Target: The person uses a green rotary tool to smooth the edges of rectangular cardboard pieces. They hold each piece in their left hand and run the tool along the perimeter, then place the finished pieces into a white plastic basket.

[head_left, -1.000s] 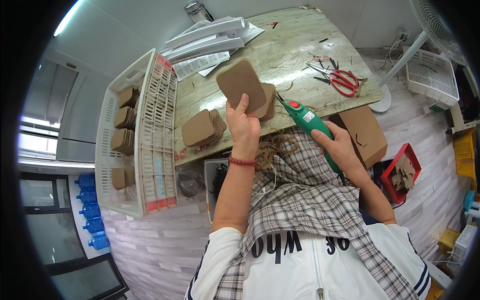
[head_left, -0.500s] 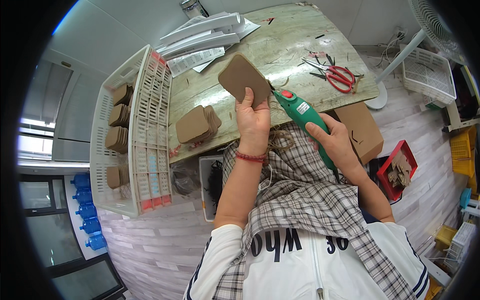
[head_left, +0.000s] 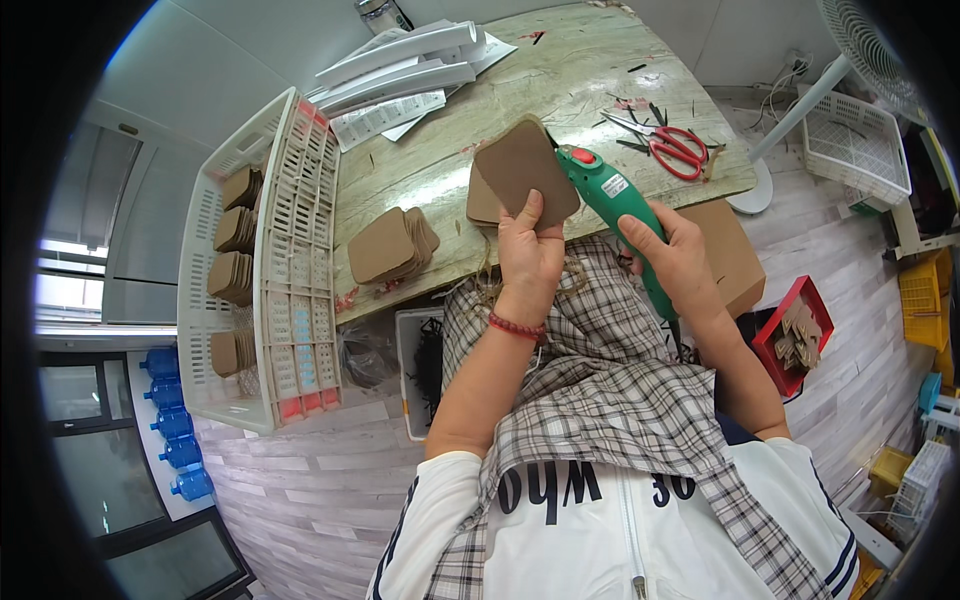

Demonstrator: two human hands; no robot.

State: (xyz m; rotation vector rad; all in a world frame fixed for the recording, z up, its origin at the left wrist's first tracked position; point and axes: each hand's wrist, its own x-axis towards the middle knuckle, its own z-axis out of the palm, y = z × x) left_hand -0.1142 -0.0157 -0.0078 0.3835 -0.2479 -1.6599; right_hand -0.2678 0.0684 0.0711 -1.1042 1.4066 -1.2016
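We saw a worn table (head_left: 570, 70) spreading under everything, with a white crate (head_left: 265, 330) tilted at its left side, open toward the window, so the bundles (head_left: 232, 277) inside sat apart from one another, perhaps so they would not mix. White papers (head_left: 400, 65) lay along the far edge, probably out of the hands' way. On the floor to the right, a cardboard box (head_left: 735, 255) sat just beyond the right forearm, and a red tray (head_left: 773, 365) holding tan scraps (head_left: 800, 340) stood nearby. Our right hand (head_left: 675, 255) was wrapped around a green power tool (head_left: 620, 210), the thumb along its upper side, which seemed to steady the nose. Red-handled scissors (head_left: 680, 155) rested on the table past the tool, among dark bits (head_left: 655, 112). One brown stack (head_left: 385, 247) lay near the crate, and another stack (head_left: 485, 195) lay partly hidden beneath the piece we held. That brown piece (head_left: 525, 170) was above the table edge, pinched in our left hand (head_left: 530, 250), thumb pressed on its face and the fingers beneath, likely so its right edge stayed free. The tool's tip was at that edge, though we could not tell whether it touched.
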